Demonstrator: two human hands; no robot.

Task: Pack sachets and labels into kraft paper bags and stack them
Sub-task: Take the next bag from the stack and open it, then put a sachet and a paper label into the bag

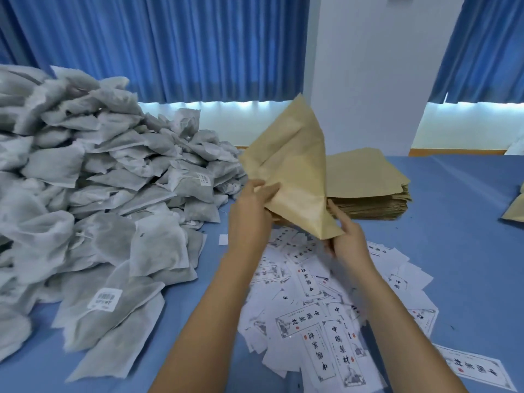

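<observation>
One kraft paper bag (292, 171), apparently empty, is held up over the middle of the surface. The left hand (249, 211) pinches its side with its fingers, and the right hand (348, 239) has its fingers clamped on the lower corner. The sachet heap (99, 194) at the left edge, the loose labels (326, 321) toward the near edge and the flat bag stack (368, 191) behind look plentiful, so most packing likely lies ahead.

The sachet heap (85, 194) rises high along the left. Scattered labels (326, 321) cover the near middle. Bare blue tablecloth (459, 236) lies open on the right, between the flat stack of kraft bags (368, 177) and what may be more bags (514, 211) at the frame's edge.
</observation>
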